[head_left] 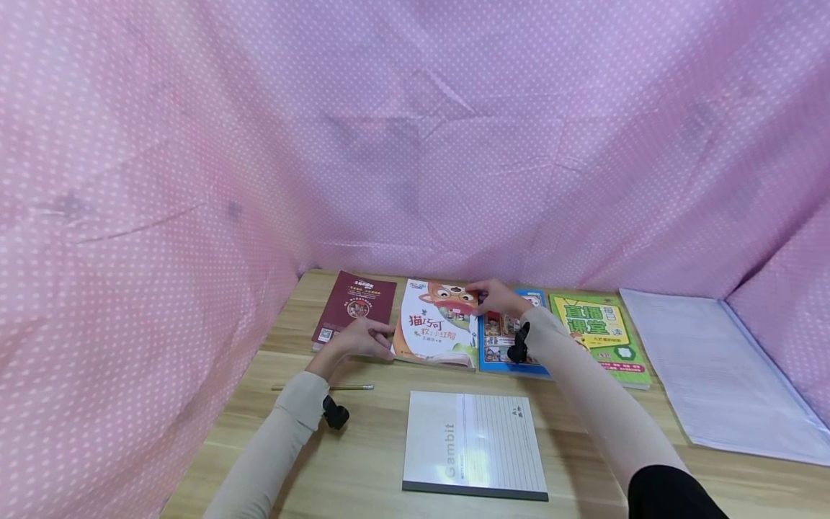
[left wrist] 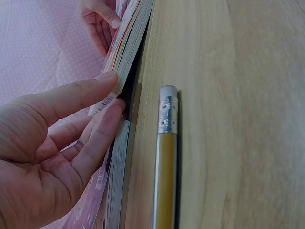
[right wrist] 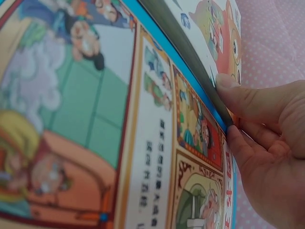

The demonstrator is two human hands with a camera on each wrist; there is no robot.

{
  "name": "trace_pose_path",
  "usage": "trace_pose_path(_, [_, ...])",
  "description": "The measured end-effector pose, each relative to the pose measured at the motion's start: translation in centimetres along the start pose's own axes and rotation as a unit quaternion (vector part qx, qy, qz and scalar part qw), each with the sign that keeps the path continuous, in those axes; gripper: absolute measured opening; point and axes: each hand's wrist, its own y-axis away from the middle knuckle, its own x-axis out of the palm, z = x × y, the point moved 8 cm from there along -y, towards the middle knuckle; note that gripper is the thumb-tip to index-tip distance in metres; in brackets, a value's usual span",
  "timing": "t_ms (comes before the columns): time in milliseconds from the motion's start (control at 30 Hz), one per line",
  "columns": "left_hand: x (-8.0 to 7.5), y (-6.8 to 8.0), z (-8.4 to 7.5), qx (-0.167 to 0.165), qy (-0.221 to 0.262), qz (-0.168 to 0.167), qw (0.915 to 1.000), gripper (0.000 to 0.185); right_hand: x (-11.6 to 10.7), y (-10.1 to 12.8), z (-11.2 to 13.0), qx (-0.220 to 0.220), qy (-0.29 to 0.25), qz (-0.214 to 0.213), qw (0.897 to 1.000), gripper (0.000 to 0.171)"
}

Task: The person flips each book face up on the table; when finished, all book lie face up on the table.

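A white picture book [head_left: 431,331] with an orange cat on its cover lies between a maroon book [head_left: 355,306] and a blue-bordered comic book [head_left: 502,346]. My left hand [head_left: 363,339] pinches its lower left edge, thumb on the cover and fingers below, as the left wrist view shows [left wrist: 62,138]. On the opposite edge, near the top corner, my right hand [head_left: 496,297] holds the book between thumb and fingers. The right wrist view shows that thumb on the white cover, with the fingertips beside the comic book's border.
A green and yellow book [head_left: 616,353] lies to the right, beside a translucent white folder [head_left: 733,367]. In front are a Gambit notebook [head_left: 473,447] and a pencil [head_left: 350,387] with an eraser end. Pink dotted cloth [head_left: 415,144] hangs behind the wooden table [head_left: 363,461].
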Motion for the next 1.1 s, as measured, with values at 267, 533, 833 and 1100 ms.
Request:
trace_pose_path(267, [0.01,-0.07,0.04,0.003,0.01,0.004,0.9999,0.067,0.01,0.04,0.23,-0.001,0.012,-0.013,1.0,0.067])
trace_pose_path(533, [0.05,0.1,-0.2,0.002,0.009,-0.001,1.0,0.066,0.08,0.21,0.47,-0.003,0.01,-0.011,1.0,0.066])
trace_pose_path(833, [0.19,0.07,0.1,0.005,0.005,0.003,1.0,0.067,0.07,-0.09,-0.11,0.002,-0.001,-0.007,1.0,0.067])
trace_pose_path(1100, [0.17,0.03,-0.07,0.005,0.003,0.007,1.0,0.067,-0.01,-0.12,-0.13,0.007,-0.008,-0.006,1.0,0.068])
